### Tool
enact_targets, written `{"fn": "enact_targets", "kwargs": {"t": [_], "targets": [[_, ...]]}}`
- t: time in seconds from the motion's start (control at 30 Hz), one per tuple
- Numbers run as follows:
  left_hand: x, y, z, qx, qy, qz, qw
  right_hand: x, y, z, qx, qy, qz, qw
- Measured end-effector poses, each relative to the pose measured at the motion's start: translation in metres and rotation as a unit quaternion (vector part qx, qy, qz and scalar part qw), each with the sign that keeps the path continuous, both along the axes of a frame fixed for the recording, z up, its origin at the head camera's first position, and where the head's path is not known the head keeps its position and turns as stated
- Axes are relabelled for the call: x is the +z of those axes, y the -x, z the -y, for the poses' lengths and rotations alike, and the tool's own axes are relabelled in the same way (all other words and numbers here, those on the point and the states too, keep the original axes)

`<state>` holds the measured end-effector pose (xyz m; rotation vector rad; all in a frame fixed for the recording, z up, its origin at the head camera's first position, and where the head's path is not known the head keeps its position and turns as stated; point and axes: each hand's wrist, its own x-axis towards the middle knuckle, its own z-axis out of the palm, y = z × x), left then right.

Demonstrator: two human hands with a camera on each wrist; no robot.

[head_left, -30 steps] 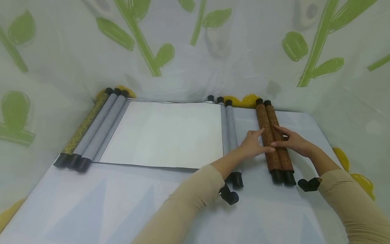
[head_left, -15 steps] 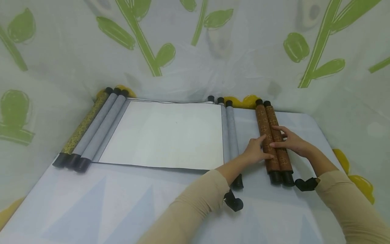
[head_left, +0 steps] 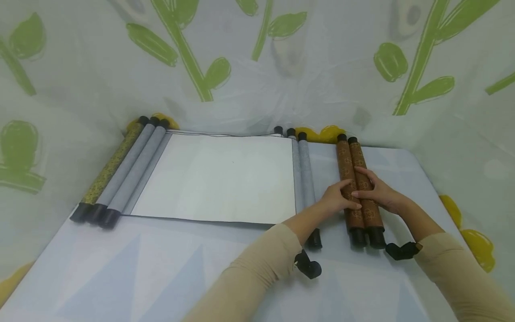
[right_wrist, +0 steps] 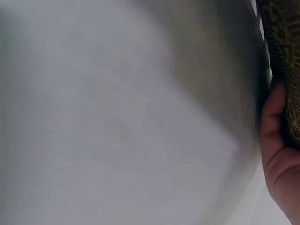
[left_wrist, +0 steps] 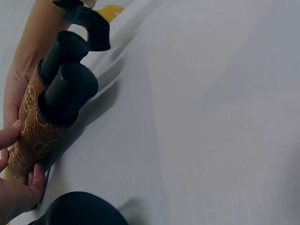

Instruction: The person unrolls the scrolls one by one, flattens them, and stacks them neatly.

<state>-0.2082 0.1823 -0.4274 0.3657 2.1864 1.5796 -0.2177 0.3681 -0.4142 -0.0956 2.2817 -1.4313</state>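
Observation:
Two brown patterned scroll rolls lie side by side at the table's right in the head view, each with black end knobs. My left hand (head_left: 335,199) grips the left brown roll (head_left: 345,156), thumb and fingers on either side of it. On the right brown roll (head_left: 358,154) my right hand (head_left: 380,192) has its hold, from the outer side. The left wrist view shows the near black knobs (left_wrist: 70,91) and the left hand's fingers around the patterned cover (left_wrist: 40,136). In the right wrist view, the right fingers (right_wrist: 272,122) curl against the roll's edge.
Left of the brown rolls lies an unrolled scroll with a white sheet (head_left: 217,179). Grey rollers (head_left: 137,167) and a yellow patterned roller (head_left: 114,165) line its left side; another grey roller (head_left: 306,174) lies close to my left hand. A leaf-printed curtain (head_left: 322,80) hangs behind.
Both brown rolls have shifted slightly left and toward me. My right hand has moved left with them, and my left hand sits a little lower along its roll.

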Motion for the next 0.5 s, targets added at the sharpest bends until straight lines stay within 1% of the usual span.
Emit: {"fn": "enact_targets", "kwargs": {"t": [0.1,0.23,0.37,0.5], "targets": [[-0.002,0.001,0.002,-0.007,-0.026,0.016,0.9995,-0.001,-0.005,0.001,-0.004,0.029,0.004,1.0],[-0.003,0.003,0.005,-0.024,-0.06,0.036,0.9973,-0.003,-0.011,0.002,-0.005,0.036,-0.024,0.999],[-0.005,0.007,0.01,-0.044,-0.108,0.052,0.9918,-0.002,-0.018,0.007,-0.017,0.041,-0.047,0.998],[-0.006,0.011,0.018,-0.079,-0.136,0.052,0.9862,0.002,-0.022,0.015,-0.022,0.049,-0.054,0.997]]}}
